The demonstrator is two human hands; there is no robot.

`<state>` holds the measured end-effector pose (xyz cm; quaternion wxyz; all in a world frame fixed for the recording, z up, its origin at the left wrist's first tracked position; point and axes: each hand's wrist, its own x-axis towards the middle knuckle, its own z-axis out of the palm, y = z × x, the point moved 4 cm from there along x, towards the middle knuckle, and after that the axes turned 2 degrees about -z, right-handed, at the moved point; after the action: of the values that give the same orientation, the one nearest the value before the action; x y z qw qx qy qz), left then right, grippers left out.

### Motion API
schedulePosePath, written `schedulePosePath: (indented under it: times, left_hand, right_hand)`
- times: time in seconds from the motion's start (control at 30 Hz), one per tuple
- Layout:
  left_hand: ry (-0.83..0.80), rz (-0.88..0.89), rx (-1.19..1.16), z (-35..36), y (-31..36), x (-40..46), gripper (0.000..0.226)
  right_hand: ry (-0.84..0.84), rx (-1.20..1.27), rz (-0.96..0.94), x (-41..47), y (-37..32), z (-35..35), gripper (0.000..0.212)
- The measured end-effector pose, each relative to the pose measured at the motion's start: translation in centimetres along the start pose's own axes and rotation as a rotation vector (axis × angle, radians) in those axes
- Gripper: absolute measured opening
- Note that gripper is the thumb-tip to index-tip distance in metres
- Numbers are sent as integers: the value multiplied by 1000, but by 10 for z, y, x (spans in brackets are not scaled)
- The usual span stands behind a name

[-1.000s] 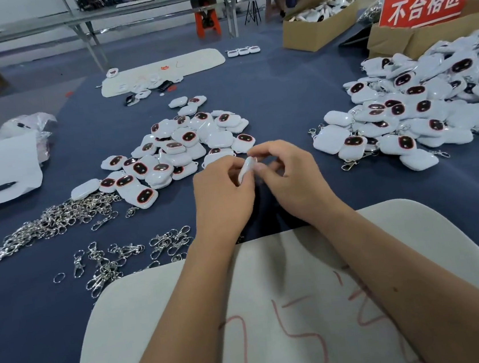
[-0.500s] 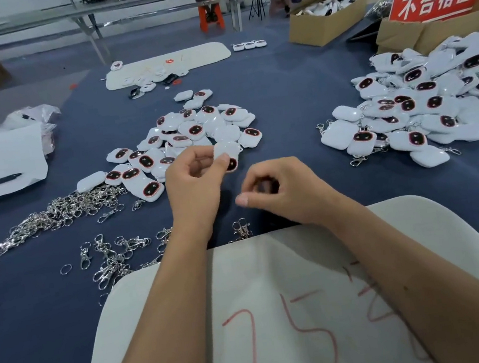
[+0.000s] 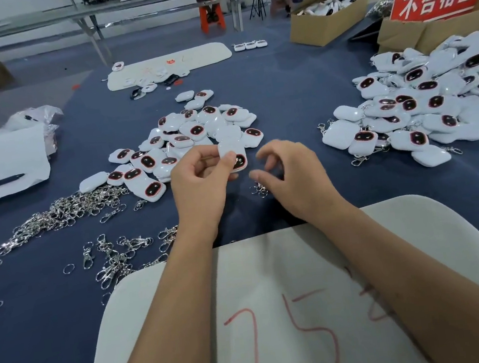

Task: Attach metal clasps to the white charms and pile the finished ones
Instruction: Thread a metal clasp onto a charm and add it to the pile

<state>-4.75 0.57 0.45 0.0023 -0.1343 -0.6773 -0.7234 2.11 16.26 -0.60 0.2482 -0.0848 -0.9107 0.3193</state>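
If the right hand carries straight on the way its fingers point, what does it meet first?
Probably the white charm held by the left hand; the right hand has its fingers curled toward it, though depth is uncertain.

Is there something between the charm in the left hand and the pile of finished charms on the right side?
Only the right hand sits beside the held charm; past it, bare blue cloth reaches the finished pile.

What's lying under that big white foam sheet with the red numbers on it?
The white foam sheet rests on the dark blue cloth table. Several silver metal clasps poke out at its left edge. The person's forearms lie on it; anything beneath is covered.
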Motion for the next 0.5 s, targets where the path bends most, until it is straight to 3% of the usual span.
schedulePosePath:
  times: [0.1, 0.23, 0.33, 0.4, 0.5]
  left_hand:
    - [-137, 27, 13, 9, 0, -2, 8]
    - [-239, 24, 69, 21, -1, -6, 14]
    - [-148, 156, 404, 18, 0, -6, 8]
    - [-188, 228, 672, 20, 0, -7, 8]
    - [-303, 196, 866, 22, -4, -9, 18]
  right_hand:
    - [46, 347, 34, 1, 1, -7, 26]
    - [131, 506, 64, 1, 6, -13, 6]
    - [289, 715, 265, 1, 17, -15, 8]
    - [360, 868, 379, 0, 21, -17, 9]
    - [359, 849, 384, 0, 23, -19, 9]
